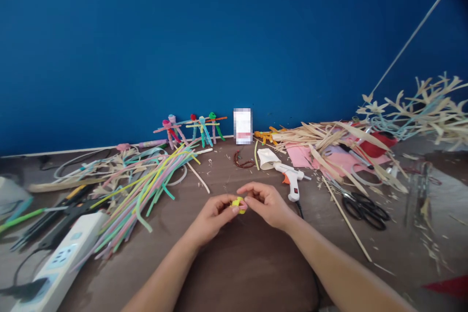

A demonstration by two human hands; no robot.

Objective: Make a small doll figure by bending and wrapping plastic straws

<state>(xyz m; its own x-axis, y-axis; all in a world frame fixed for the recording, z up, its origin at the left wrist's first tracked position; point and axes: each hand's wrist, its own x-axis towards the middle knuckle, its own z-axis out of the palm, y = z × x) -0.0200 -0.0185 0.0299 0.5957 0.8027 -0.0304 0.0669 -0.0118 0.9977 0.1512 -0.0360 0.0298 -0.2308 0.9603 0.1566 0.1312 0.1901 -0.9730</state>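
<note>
My left hand (214, 215) and my right hand (266, 204) meet above the brown table (248, 258), their fingertips pinching a small yellow coiled strip (238, 205) from both sides. My fingers hide much of the strip, so its exact shape is hard to tell. Nearest my right hand stands a white hot glue gun (292, 180) with an orange trigger guard. A heap of pastel plastic straws (141, 195) lies to the left of my left hand.
Black scissors (361, 210) and dried palm strips (329, 141) lie on pink paper at right. A white power strip (62, 263) sits front left. Colourful pipe-cleaner figures (190, 129) stand against the blue wall (219, 34). Wood shavings are scattered about.
</note>
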